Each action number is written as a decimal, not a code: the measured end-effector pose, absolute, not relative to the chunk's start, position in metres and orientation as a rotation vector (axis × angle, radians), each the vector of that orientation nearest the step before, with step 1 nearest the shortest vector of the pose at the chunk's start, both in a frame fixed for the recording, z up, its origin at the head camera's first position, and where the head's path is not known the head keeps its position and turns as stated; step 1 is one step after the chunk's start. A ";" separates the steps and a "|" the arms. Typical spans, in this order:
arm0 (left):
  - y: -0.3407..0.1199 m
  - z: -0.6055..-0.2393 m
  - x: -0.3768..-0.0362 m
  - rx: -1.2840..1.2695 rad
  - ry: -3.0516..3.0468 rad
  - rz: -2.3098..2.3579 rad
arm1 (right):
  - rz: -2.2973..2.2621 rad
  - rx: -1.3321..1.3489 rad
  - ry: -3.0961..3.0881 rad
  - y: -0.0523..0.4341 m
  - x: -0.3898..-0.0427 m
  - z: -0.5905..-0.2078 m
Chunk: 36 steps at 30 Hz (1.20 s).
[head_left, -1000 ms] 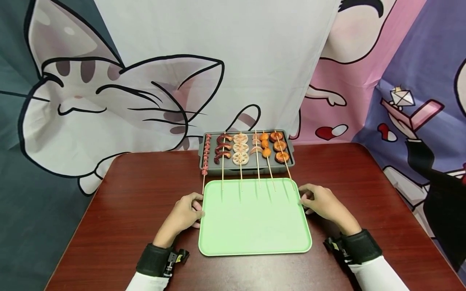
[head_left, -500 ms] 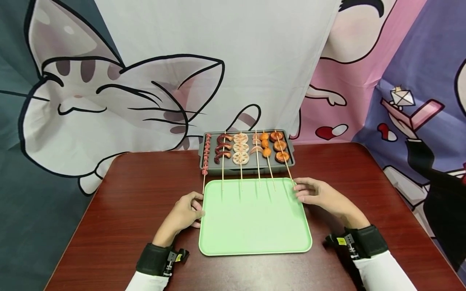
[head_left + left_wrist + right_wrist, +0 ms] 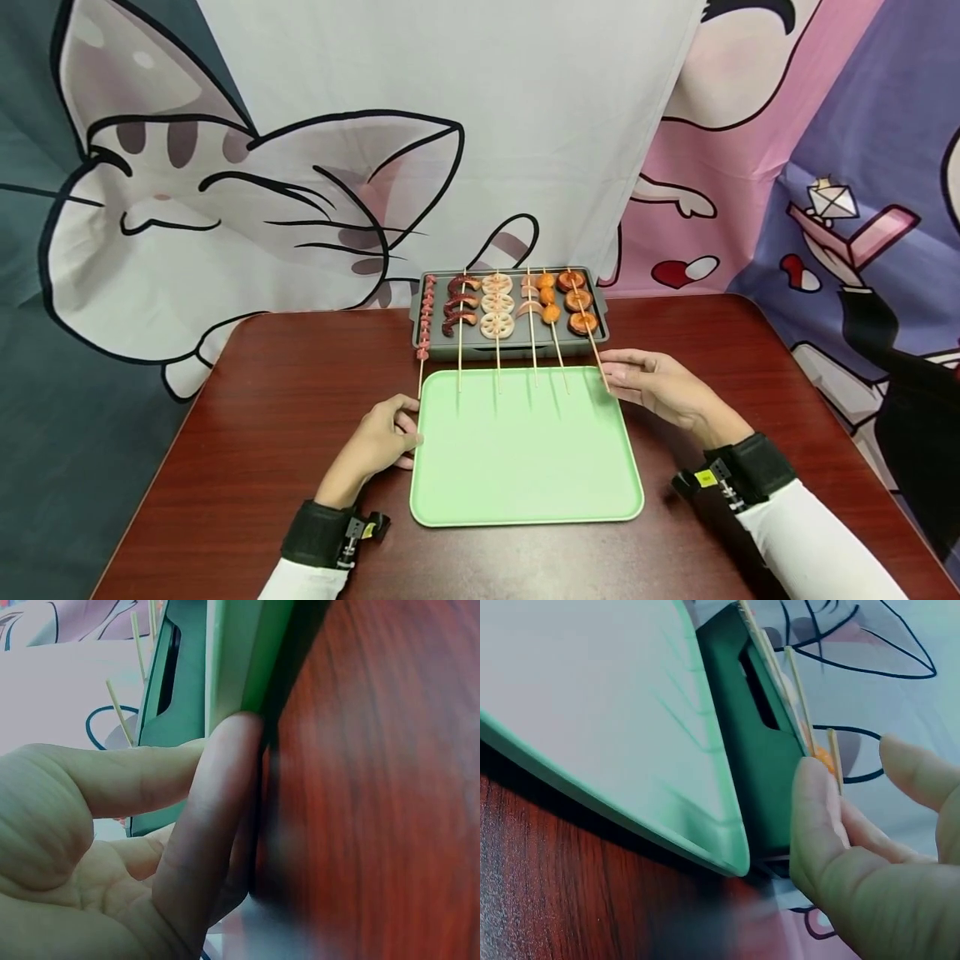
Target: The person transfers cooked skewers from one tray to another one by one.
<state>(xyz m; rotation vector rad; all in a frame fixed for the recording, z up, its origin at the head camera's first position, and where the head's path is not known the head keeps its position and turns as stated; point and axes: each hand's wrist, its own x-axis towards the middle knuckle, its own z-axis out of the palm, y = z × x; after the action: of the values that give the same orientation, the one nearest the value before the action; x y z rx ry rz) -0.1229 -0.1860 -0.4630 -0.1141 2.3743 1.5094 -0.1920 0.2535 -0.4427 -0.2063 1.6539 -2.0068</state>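
Observation:
A light green tray [image 3: 525, 450] lies on the table, and my left hand [image 3: 382, 437] holds its left rim, thumb at the edge. Behind it stands a dark grey grill pan [image 3: 513, 353] bearing several food skewers in a row. Their bare sticks reach over the tray's far rim. My right hand [image 3: 660, 387] is at the tray's far right corner, fingers extended beside the stick of the mushroom skewer [image 3: 579, 301]. In the right wrist view, the thumb [image 3: 815, 802] is near a stick end and a finger stands apart from it.
Other skewers on the pan carry lotus root slices [image 3: 497, 304], orange balls [image 3: 550, 312], dark curled tentacles [image 3: 459, 304] and small pink pieces [image 3: 425, 321]. A brown wooden table [image 3: 285, 400] supports everything. Printed cartoon cloth [image 3: 570, 125] hangs behind the table.
My right hand has left the tray's right rim and moved up to the mushroom skewer's stick, its fingers straightening. My left hand stays at the left rim.

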 end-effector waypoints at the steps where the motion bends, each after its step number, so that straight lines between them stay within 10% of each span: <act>1: -0.186 -0.463 -0.123 -0.118 2.373 1.510 | -2.014 -0.190 1.640 0.252 -0.194 -0.443; 36: -0.186 -0.465 -0.123 -0.117 2.388 1.514 | -1.972 -0.121 1.673 0.238 -0.206 -0.447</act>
<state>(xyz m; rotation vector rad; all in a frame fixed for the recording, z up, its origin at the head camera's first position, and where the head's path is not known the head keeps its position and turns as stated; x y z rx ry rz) -0.1225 -0.1857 -0.4648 -0.1166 2.3878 1.5145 -0.2058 0.2377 -0.4469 -0.1213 1.6729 -1.9721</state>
